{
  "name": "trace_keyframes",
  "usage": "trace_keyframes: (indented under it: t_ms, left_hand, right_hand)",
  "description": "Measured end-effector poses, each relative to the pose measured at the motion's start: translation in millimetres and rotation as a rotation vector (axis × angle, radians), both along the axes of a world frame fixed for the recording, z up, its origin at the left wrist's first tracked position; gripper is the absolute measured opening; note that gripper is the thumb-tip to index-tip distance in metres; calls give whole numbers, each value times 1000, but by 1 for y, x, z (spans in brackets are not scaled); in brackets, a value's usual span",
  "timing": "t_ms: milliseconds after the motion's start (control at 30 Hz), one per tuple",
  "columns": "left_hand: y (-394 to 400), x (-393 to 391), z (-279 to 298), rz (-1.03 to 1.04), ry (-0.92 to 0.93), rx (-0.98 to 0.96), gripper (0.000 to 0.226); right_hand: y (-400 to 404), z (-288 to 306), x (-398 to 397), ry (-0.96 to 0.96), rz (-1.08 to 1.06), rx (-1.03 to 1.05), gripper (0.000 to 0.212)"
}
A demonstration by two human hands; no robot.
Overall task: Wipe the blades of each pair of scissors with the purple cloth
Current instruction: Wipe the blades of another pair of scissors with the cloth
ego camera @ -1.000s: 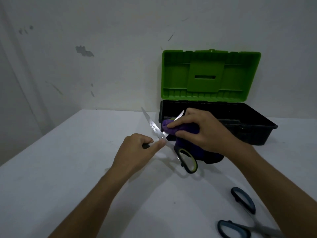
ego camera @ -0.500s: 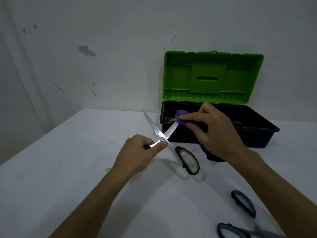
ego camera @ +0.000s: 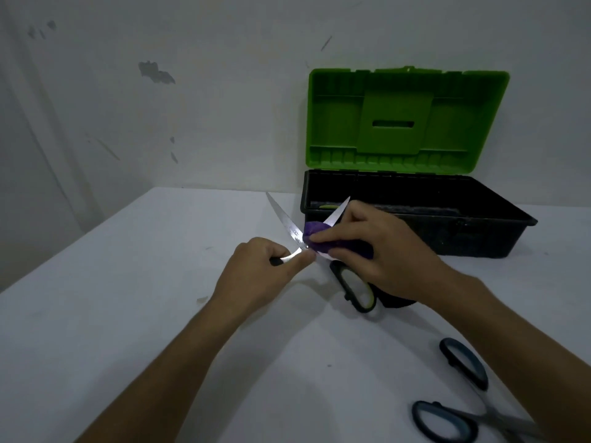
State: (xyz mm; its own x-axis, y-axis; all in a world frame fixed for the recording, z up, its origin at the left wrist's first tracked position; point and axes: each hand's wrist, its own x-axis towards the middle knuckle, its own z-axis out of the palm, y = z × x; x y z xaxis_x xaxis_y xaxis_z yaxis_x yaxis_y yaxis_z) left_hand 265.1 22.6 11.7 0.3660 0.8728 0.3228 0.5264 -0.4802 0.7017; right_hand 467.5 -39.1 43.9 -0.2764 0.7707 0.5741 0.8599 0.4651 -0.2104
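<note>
The green-and-black scissors are wide open, just in front of the toolbox. Both silver blades point up and away, toward the toolbox. One black handle loop with a green inner edge lies on the counter. The purple cloth is bunched around the right blade, near the pivot. The blue-handled scissors lie flat, well apart from the toolbox, at the near right.
</note>
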Motion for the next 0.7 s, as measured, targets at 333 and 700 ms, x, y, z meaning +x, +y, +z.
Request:
trace_keyframes:
  t_ms: [333,700]
  left_hand:
    - [-6,1,6,-11,-61,-8,66]
    - [-7,-1,9,-59,-6,48,71]
  right_hand:
    - [-1,10,7,180,-174,178,29]
    - [-1,24,26,356,-335,212,31]
